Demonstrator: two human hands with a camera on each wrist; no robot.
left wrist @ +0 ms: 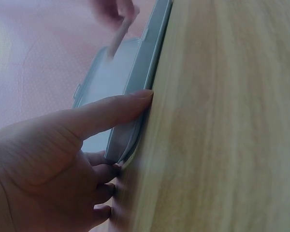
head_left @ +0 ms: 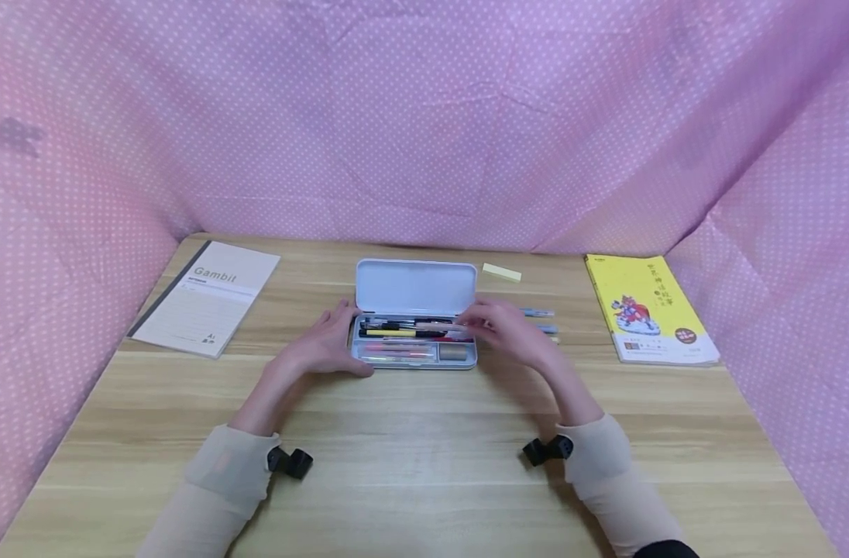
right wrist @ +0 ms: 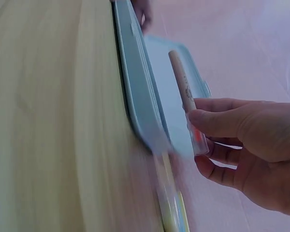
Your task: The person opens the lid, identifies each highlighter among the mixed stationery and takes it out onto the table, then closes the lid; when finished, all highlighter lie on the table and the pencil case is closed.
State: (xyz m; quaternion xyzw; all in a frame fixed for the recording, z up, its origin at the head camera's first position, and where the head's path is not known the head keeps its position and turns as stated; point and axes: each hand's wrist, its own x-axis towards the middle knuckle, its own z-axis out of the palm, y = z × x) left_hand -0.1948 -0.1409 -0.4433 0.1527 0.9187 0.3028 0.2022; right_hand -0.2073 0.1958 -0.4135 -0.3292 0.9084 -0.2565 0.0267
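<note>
A light-blue pencil case (head_left: 416, 366) lies on the table with its lid (head_left: 416, 287) raised. Several pens, one of them yellow and black (head_left: 397, 333), fill its back part; a clear case (head_left: 399, 353) and a grey-brown block (head_left: 453, 352) lie along its front. My left hand (head_left: 330, 341) grips the case's left end, thumb (left wrist: 128, 104) at the front edge and fingers curled at the end. Between thumb and fingers my right hand (head_left: 501, 329) pinches a pen (right wrist: 182, 84) with a beige barrel and a clear, red-marked end, held tilted over the case's right part.
Several pens (head_left: 538, 313) lie right of the case, partly behind my right hand. A pale yellow strip (head_left: 501, 272) is behind them. A Gambit notebook (head_left: 208, 302) lies at the left, a yellow book (head_left: 647, 310) at the right. Pink dotted cloth (head_left: 424, 139) surrounds the table (head_left: 424, 465).
</note>
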